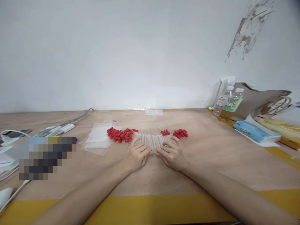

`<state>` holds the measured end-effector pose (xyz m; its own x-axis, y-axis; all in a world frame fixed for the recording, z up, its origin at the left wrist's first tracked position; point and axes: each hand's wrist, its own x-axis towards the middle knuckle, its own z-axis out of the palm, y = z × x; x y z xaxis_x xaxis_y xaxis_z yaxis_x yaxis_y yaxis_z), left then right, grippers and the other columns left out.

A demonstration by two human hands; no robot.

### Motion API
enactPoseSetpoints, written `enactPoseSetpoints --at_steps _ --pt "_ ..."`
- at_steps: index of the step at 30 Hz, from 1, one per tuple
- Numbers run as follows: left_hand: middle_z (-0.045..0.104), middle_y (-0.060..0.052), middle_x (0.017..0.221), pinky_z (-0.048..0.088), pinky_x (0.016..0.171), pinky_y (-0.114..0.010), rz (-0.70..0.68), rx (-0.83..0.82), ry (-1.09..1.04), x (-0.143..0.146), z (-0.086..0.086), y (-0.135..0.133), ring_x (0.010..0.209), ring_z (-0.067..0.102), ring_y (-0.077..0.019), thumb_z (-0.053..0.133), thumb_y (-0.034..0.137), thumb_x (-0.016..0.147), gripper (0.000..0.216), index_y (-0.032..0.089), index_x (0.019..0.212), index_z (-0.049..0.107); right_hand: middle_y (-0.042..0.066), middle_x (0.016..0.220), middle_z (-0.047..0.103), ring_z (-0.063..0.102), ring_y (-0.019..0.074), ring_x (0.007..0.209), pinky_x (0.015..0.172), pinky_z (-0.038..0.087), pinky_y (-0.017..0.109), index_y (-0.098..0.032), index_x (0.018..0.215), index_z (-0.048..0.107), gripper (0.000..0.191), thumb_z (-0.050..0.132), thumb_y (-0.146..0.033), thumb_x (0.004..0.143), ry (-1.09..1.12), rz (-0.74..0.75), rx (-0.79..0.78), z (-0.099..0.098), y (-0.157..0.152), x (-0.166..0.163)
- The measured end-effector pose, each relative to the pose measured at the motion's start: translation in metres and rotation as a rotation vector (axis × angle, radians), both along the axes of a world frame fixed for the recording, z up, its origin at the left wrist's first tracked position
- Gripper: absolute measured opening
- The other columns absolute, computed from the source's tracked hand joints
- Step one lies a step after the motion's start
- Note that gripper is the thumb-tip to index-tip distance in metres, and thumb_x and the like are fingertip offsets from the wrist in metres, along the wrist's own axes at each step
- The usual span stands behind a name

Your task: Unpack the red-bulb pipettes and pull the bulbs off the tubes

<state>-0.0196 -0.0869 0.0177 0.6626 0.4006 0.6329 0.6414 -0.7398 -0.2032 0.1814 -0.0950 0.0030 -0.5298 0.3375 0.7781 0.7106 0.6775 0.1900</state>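
A row of slim clear tubes (152,141) lies side by side on the table, near ends toward me. My left hand (138,155) is closed at the row's left side, fingers curled over the tubes and fingertips at their near ends. Mirroring it, my right hand (172,153) grips the row's right side. The two hands almost meet at the middle. Beyond my right hand lie droppers (165,130), thin clear stems with red rubber bulbs. Loose red rubber bulbs (119,134) are heaped left of the tubes, and a smaller heap of red bulbs (181,133) lies to the right.
Clear plastic bags (98,139) lie left of the bulbs, and another small bag (154,112) by the wall. Cables and a power strip (56,128) are at left, near a blurred-out patch. Bottles (231,104), a grey bag (260,100) and a blue tissue pack (256,131) stand at right.
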Motion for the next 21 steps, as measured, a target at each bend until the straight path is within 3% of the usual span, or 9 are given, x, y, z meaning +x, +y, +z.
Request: enactPoseSetpoints --at_steps 9,12,16,19,21 --pt "0.058 0.001 0.061 0.033 0.08 -0.035 -0.045 -0.019 -0.042 -0.003 -0.002 0.001 0.061 0.049 -0.0115 0.041 0.019 0.087 0.021 0.016 0.075 0.057 -0.004 0.063 0.063 0.056 0.0105 0.077 0.093 0.025 0.036 -0.021 0.086 0.062 0.01 0.052 -0.019 0.084 -0.05 0.043 0.186 0.003 0.0 0.008" --pt "0.058 0.0 0.061 0.035 0.072 -0.031 0.022 -0.06 -0.12 -0.015 -0.003 0.008 0.06 0.049 -0.012 0.039 0.019 0.088 0.024 0.016 0.071 0.056 -0.003 0.068 0.066 0.057 0.0112 0.079 0.087 0.031 0.033 -0.021 0.085 0.063 0.012 0.053 -0.016 0.083 -0.017 0.022 0.223 0.011 0.005 0.025" --pt "0.053 -0.002 0.066 0.038 0.06 -0.025 0.181 -0.195 -0.256 -0.028 0.001 0.02 0.064 0.05 -0.0132 0.035 0.023 0.089 0.026 0.015 0.079 0.058 0.001 0.075 0.066 0.057 0.0118 0.068 0.067 0.038 0.027 -0.023 0.09 0.065 0.014 0.053 -0.026 0.083 0.273 -0.121 0.027 0.021 0.023 0.056" --pt "0.051 -0.005 0.08 0.042 0.064 -0.025 0.177 -0.261 -0.221 -0.021 0.005 0.027 0.073 0.051 -0.0145 0.033 0.018 0.088 0.025 0.016 0.097 0.057 0.005 0.078 0.061 0.056 0.0132 0.067 0.06 0.042 0.026 -0.02 0.095 0.065 0.026 0.043 -0.032 0.087 0.506 -0.142 -0.193 0.023 0.042 0.075" --pt "0.049 -0.006 0.084 0.043 0.065 -0.026 0.147 -0.264 -0.17 -0.009 0.007 0.031 0.075 0.05 -0.0153 0.034 0.014 0.085 0.028 0.015 0.104 0.055 0.007 0.076 0.056 0.055 0.0154 0.067 0.061 0.044 0.029 -0.016 0.098 0.063 0.034 0.039 -0.037 0.087 0.593 -0.197 -0.241 0.022 0.054 0.086"
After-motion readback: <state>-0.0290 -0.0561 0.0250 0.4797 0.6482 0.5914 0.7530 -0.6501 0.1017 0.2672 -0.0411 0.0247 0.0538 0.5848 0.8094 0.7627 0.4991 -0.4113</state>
